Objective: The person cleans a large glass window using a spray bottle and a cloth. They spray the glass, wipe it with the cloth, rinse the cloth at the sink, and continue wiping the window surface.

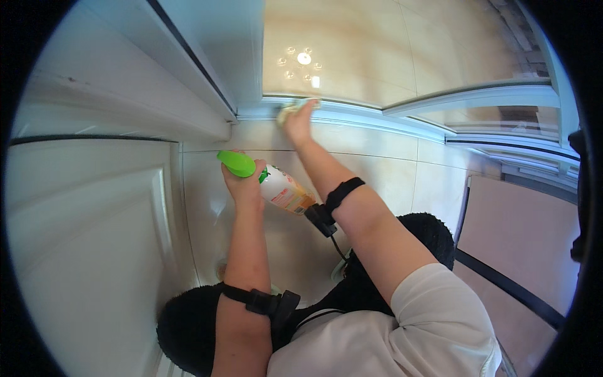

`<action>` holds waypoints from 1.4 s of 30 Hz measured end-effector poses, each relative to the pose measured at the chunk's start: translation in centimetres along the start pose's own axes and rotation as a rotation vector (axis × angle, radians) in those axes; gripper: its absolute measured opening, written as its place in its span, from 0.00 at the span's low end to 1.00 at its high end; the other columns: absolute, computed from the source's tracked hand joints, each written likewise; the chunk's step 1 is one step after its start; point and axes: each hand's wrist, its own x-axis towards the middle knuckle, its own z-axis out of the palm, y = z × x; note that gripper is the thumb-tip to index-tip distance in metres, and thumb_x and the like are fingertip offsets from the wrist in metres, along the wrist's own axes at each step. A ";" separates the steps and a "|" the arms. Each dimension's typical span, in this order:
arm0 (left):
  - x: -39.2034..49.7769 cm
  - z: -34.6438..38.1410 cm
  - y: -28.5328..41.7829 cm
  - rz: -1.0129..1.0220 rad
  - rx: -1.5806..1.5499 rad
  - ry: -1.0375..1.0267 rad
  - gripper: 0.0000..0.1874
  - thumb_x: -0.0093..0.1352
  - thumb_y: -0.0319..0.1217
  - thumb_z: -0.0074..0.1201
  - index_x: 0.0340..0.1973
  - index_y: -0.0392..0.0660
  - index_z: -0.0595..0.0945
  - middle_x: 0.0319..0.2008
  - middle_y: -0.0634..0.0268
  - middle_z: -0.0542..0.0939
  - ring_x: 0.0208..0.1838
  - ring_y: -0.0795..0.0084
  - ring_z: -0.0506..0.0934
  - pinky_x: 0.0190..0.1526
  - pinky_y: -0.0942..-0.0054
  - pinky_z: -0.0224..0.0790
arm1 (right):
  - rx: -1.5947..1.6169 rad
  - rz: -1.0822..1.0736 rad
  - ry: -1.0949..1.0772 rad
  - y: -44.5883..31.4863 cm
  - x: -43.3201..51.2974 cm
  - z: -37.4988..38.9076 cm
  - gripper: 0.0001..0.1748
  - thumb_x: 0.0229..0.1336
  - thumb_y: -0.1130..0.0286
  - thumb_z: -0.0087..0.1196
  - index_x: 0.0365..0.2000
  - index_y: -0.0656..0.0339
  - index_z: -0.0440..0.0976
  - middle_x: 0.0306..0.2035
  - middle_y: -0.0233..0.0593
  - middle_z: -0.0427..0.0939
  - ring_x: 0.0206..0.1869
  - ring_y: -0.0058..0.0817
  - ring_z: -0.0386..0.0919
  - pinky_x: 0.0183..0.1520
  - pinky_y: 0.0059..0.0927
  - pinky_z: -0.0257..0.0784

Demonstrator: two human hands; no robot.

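My left hand (245, 183) is wrapped around the neck of a spray bottle with a bright green trigger head (237, 163). The white and orange body of the spray bottle (286, 189) tilts down to the right and bears printed writing. Farther off, my right hand (298, 123) presses a pale cloth (288, 112) against the white bottom frame (344, 112) of a glass panel. The cloth is blurred and partly hidden under the fingers. Just above the hand rises the glass panel (348, 52), with a light reflected in it.
A white panelled door (94, 212) stands at the left, beside a white door frame (155, 94). Glossy beige tiles (377, 165) cover the floor. Sliding-door rails (509, 146) run to the right. A pinkish panel with a dark band (513, 235) stands at the right.
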 end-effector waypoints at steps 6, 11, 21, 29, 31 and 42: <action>-1.7 0.1 1.7 0.075 0.075 0.116 0.33 0.49 0.15 0.60 0.50 0.42 0.65 0.38 0.65 0.70 0.38 0.71 0.73 0.41 0.72 0.68 | -0.424 -0.122 -0.172 -3.0 -4.3 2.3 0.42 0.48 0.78 0.44 0.62 0.64 0.36 0.59 0.71 0.45 0.49 0.63 0.66 0.48 0.46 0.67; -1.7 0.2 2.4 0.068 0.087 0.146 0.34 0.49 0.14 0.60 0.51 0.42 0.64 0.38 0.63 0.71 0.39 0.70 0.73 0.41 0.72 0.68 | -0.384 -0.266 -0.259 -4.9 -5.0 0.8 0.43 0.47 0.75 0.50 0.61 0.64 0.40 0.55 0.63 0.55 0.47 0.58 0.67 0.49 0.45 0.67; -1.3 0.0 1.5 0.058 0.037 0.162 0.37 0.50 0.14 0.60 0.54 0.42 0.62 0.40 0.62 0.70 0.40 0.70 0.73 0.42 0.71 0.68 | 0.266 0.179 -0.085 -3.6 -2.7 4.1 0.24 0.46 0.78 0.46 0.48 0.66 0.65 0.36 0.57 0.74 0.46 0.50 0.71 0.49 0.38 0.65; -1.3 -0.4 1.0 0.091 0.017 0.167 0.38 0.49 0.15 0.60 0.54 0.42 0.62 0.42 0.62 0.70 0.42 0.70 0.72 0.43 0.71 0.67 | -0.345 -0.163 -0.138 -3.5 -4.4 2.8 0.31 0.48 0.78 0.43 0.56 0.64 0.52 0.46 0.60 0.63 0.40 0.57 0.70 0.43 0.45 0.68; -1.1 -0.5 0.9 0.067 0.023 0.181 0.38 0.49 0.15 0.60 0.54 0.42 0.62 0.43 0.62 0.69 0.43 0.70 0.72 0.44 0.71 0.67 | -0.451 -0.158 -0.152 -3.8 -4.5 2.1 0.29 0.51 0.77 0.41 0.56 0.63 0.52 0.46 0.58 0.64 0.40 0.56 0.71 0.41 0.47 0.69; -0.7 -0.5 0.5 0.014 0.040 0.166 0.38 0.49 0.16 0.61 0.54 0.41 0.61 0.44 0.62 0.69 0.44 0.69 0.72 0.44 0.71 0.66 | -1.023 -0.225 -0.408 -5.1 -3.6 -2.7 0.31 0.49 0.76 0.46 0.56 0.48 0.55 0.47 0.46 0.64 0.41 0.44 0.73 0.42 0.40 0.72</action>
